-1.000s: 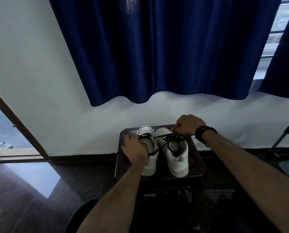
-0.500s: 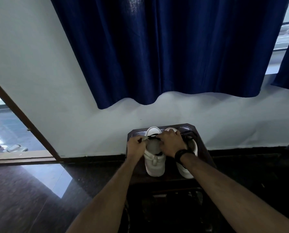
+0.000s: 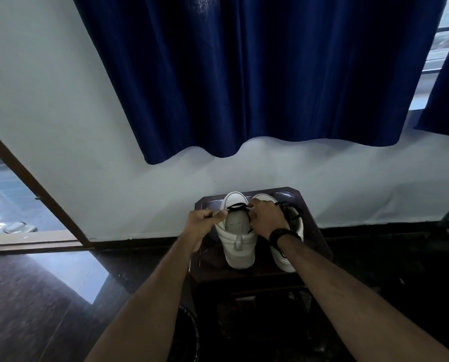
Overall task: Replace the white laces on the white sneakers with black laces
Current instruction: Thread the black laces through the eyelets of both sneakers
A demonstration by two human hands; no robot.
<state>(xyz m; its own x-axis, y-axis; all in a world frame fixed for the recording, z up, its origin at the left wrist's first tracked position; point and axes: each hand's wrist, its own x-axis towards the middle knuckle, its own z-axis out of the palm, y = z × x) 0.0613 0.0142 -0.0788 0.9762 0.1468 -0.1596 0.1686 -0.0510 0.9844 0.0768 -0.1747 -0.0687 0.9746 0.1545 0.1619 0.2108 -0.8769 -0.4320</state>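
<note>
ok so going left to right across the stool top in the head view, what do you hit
left hand → black lace stretched over the left sneaker → right hand → right sneaker, all on the dark stool

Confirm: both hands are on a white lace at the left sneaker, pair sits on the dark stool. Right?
Not quite. The lace is black, not white, as the head view shows. The rest holds: left hand and right hand hold it at the left sneaker, and the pair sits on the dark stool.
</note>
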